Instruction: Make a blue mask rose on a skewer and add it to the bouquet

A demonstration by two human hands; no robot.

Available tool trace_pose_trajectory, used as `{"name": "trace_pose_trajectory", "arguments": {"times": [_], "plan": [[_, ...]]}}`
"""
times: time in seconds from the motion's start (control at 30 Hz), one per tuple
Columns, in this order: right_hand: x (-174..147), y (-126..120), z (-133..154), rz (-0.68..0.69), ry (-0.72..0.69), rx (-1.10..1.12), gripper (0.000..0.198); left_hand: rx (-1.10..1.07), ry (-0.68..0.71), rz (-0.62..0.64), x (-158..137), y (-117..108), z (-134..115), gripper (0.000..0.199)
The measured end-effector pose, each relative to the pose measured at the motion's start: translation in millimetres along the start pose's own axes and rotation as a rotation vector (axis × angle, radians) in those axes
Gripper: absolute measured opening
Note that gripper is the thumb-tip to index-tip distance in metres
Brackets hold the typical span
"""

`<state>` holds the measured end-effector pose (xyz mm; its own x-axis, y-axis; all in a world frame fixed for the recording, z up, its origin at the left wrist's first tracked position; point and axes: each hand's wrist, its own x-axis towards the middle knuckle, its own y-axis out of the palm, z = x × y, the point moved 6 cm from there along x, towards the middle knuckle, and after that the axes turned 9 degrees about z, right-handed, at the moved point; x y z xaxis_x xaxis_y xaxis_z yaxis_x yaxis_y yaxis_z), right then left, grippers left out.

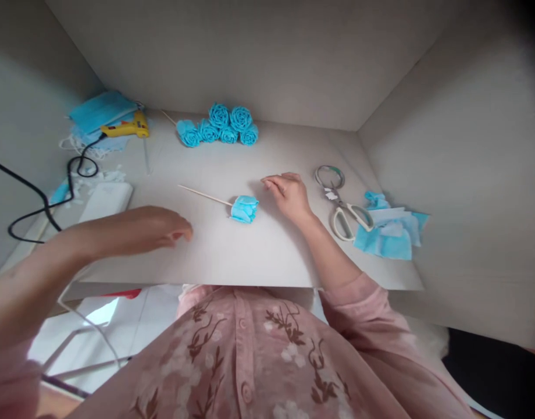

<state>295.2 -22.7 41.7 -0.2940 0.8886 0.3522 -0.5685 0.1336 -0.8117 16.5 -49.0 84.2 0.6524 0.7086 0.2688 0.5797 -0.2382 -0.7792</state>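
Note:
Between my hands a light-blue fabric flower point(245, 209) lies on its side on the pale tabletop. Its thin wooden stick point(204, 195) points to the far left. My right hand point(287, 193) is just right of the bloom, apart from it, with curled fingers and thumb pressed together and nothing visible in them. To the left, my left hand point(160, 227) hovers over the table below the stick's tip. Its fingers hang loosely bent, partly hidden beneath the hand, and no object shows in them.
Several crinkled blue flowers point(228, 125) stand bunched at the back. A yellow glue gun point(127, 127) rests on blue face masks point(102, 110), its black cord looping left near a white power strip point(105, 201). Right are scissors point(348, 215), a wire coil point(330, 176) and cut blue pieces point(392, 238).

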Motion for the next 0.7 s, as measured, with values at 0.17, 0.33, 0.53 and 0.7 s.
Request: {"name": "trace_pose_trajectory", "arguments": {"times": [0.17, 0.33, 0.53, 0.7], "plan": [[1, 13, -3, 0.093, -0.005, 0.252, 0.041, 0.078, 0.028, 0.075, 10, 0, -6, 0.038], [0, 27, -5, 0.148, 0.011, 0.338, 0.043, 0.169, 0.093, 0.133, 20, 24, 21, 0.034], [0, 20, -16, 0.043, 0.12, 0.482, 0.048, 0.024, 0.016, 0.165, 66, 61, 54, 0.018], [-2, 5, -18, -0.139, 0.228, 0.92, 0.078, -0.539, -0.149, -0.106, 89, 46, 45, 0.031]]}}
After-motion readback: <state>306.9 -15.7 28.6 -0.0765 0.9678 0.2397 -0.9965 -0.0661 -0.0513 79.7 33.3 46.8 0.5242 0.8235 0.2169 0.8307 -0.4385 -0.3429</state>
